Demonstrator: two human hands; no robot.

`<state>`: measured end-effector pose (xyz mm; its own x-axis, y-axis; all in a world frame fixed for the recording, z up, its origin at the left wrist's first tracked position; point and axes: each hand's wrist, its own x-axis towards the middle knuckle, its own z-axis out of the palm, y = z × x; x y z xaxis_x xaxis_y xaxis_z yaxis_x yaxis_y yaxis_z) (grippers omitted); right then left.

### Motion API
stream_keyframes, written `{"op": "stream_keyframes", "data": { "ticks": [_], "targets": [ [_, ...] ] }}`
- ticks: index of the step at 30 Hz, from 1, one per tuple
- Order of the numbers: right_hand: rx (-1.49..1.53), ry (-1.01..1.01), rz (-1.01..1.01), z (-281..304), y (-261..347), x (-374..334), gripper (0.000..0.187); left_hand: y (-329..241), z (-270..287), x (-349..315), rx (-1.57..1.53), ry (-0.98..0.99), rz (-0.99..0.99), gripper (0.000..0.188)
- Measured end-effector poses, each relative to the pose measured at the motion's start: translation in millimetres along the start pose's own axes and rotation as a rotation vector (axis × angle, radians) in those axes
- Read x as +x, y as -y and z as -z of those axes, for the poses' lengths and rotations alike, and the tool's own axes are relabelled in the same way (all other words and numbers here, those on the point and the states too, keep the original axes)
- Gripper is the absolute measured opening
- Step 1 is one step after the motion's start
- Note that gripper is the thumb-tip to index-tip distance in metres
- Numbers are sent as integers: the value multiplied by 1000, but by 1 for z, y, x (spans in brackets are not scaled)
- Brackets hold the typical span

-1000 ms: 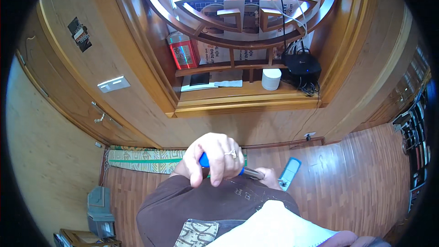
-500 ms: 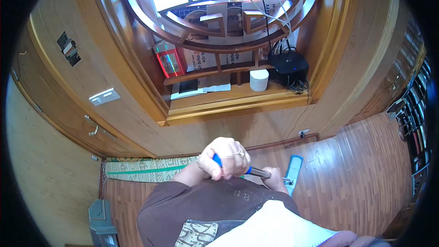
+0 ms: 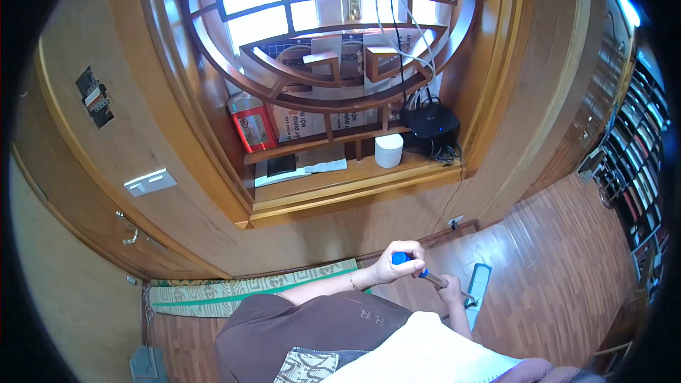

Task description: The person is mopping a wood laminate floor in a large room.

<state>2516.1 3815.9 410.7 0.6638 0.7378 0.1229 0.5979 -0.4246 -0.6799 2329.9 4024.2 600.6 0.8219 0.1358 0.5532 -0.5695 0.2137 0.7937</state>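
A flat mop slants across in front of my dark brown clothing. Its metal pole [image 3: 433, 279] carries a blue grip [image 3: 402, 258] at the top end. My left hand [image 3: 391, 267], with a bracelet at the wrist, is closed around that grip. Lower down the pole, my right hand [image 3: 450, 291] is wrapped around the metal shaft. The flat light-blue mop head [image 3: 482, 278] lies on the wooden floor [image 3: 553, 262], beyond my right hand. Part of the pole between mop head and hand is hidden.
A patterned rolled mat [image 3: 234, 298] lies along the wall at left. Ahead, a wooden window shelf [image 3: 305, 188] holds a white cylinder [image 3: 388, 151], a black router [image 3: 430, 122] and a red box [image 3: 253, 128]. A full rack [image 3: 638, 163] stands far right; a wooden door [image 3: 78, 191] is left.
Both hands have moved right and away from my body with the mop. The mop head has slid right along the floor. The view has shifted, so the shelf sits lower.
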Motion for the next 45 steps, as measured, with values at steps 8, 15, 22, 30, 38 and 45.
{"op": "stream_keyframes", "data": {
  "ticks": [8, 15, 22, 30, 38, 45],
  "targets": [
    [-70, -67, -16, -30, 26, -25, 9, -28, 24, -24, 100, 242, -56, 19],
    [10, -138, -127, -77, 95, -44, 16, -79, 70, -37, 11, 278, -12, 22],
    [50, -290, -255, -119, 176, -81, 15, -108, 104, -32, -307, 406, 9, 30],
    [120, -415, -499, -168, 153, -157, 26, -74, 86, -30, -558, 513, 189, 36],
    [88, -496, -711, -182, 130, -199, 24, -3, 34, -59, -678, 742, 455, 24],
    [62, -519, -665, -172, 103, -208, 23, 13, -2, -61, -700, 895, 574, 23]
  ]
}}
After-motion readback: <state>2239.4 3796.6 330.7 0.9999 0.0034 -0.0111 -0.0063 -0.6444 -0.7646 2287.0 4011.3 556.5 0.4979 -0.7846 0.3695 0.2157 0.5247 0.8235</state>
